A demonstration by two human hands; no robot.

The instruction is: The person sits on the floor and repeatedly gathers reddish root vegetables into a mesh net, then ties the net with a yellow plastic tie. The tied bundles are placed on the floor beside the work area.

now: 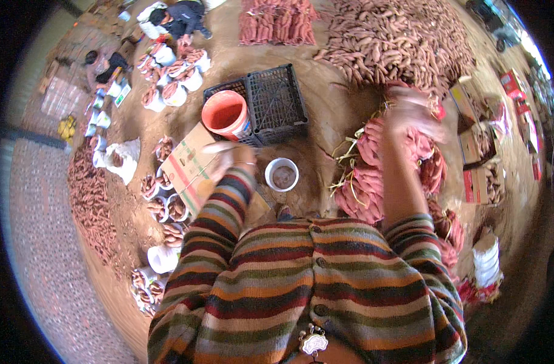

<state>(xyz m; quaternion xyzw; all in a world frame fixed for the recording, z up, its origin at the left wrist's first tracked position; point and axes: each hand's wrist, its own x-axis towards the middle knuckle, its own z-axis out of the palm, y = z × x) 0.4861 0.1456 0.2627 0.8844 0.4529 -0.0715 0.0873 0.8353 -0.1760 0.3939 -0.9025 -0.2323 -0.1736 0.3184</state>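
- Blurred pink-brown is all we get of the right hand (410,112), lifted above a bundle of sweet potatoes (374,176); its grip is smeared, so I cannot tell whether it is closed or what it has.
- Left hand (231,151) hangs over a cardboard sheet (189,167) with something thin and pale at the fingers; whether the grip is closed, I cannot tell.
- Tubers in the bundle lie parallel, strapped with yellowish straw, probably to keep them together.
- Between the hands, on the earth floor (325,115), sits a small white round cup (282,174).
- Further out: an orange plastic bucket (226,114) against a black lattice crate (271,103), likely parked within arm's reach.
- Beyond, a loose heap of long knobbly roots (398,42); off left, white bags (174,91) stuffed with more.
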